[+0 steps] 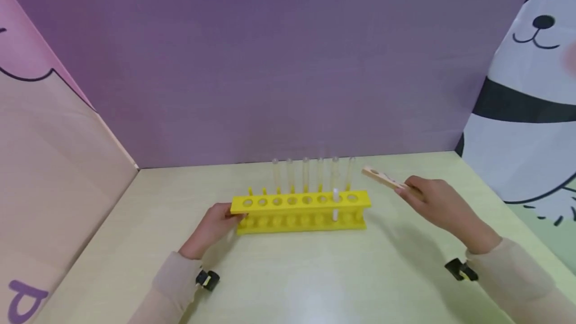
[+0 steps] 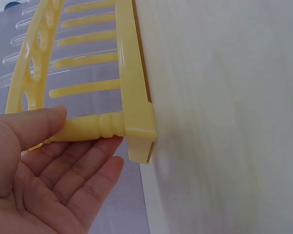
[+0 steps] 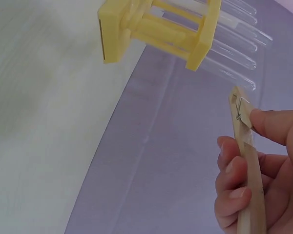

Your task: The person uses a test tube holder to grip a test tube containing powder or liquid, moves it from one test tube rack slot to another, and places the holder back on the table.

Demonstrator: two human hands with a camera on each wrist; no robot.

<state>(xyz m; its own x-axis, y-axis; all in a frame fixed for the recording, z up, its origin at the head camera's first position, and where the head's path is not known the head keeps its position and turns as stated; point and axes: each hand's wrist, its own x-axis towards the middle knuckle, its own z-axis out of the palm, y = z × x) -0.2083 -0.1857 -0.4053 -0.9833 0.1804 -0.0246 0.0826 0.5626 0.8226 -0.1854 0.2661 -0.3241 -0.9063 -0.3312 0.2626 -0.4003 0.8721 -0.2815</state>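
Observation:
A yellow test tube rack [image 1: 301, 203] stands on the table, with a row of holes along its top. Clear glass test tubes [image 1: 306, 174] sit upside down on pegs at its back; the two leftmost pegs are bare. A white object [image 1: 335, 214] stands upright in a hole towards the right; its kind is unclear. At the rack's left end, my left hand [image 1: 219, 221] grips the end post [image 2: 88, 127] between thumb and fingers. My right hand [image 1: 438, 204] holds a wooden test tube clamp [image 3: 249, 165], fingers curled round its handle and thumb at its spring. The clamp's tip is apart from the tubes.
The pale table [image 1: 288, 274] runs up to a purple back panel [image 1: 288, 64]. Printed panels flank it, including a panda panel [image 1: 531, 154] on the right. Black wrist cameras are strapped at both cuffs.

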